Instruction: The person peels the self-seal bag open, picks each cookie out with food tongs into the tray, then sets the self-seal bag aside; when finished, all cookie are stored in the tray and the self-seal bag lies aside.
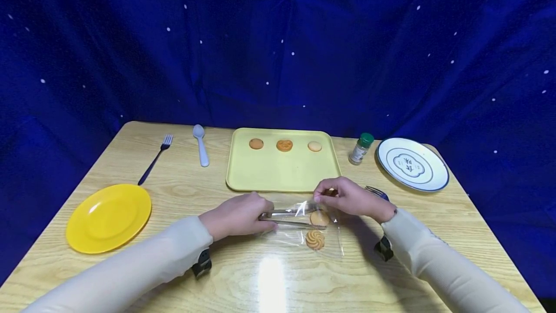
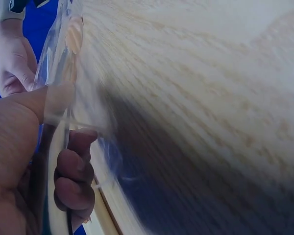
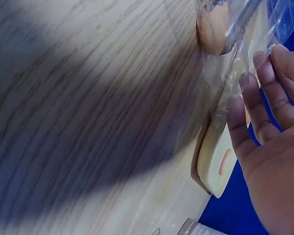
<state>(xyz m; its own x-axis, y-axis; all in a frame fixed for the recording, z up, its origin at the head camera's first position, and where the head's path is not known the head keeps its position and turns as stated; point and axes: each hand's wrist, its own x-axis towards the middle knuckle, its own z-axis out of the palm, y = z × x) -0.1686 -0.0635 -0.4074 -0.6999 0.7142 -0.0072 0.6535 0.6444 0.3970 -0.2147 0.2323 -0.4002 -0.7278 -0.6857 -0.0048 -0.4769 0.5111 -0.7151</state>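
My left hand (image 1: 240, 214) grips a pair of metal tongs (image 1: 286, 225), fingers curled round them in the left wrist view. The tongs reach into a clear plastic bag (image 1: 333, 245) above the table's middle. Inside the bag are a plain round cookie (image 1: 319, 219), near the tong tips, and a swirl cookie (image 1: 314, 239) closer to me. Whether the tips grip the round cookie I cannot tell. My right hand (image 1: 349, 197) pinches the bag's upper right part between thumb and forefinger; its other fingers (image 3: 240, 127) are held looser.
Behind the hands lies a pale yellow tray (image 1: 282, 173) with three cookies along its far side. Left are a yellow plate (image 1: 108, 219), a fork (image 1: 154, 161) and a spoon (image 1: 201, 145). Right are a green-capped shaker (image 1: 361, 149), a white plate (image 1: 427, 177) and another fork (image 1: 377, 192) partly under my right wrist.
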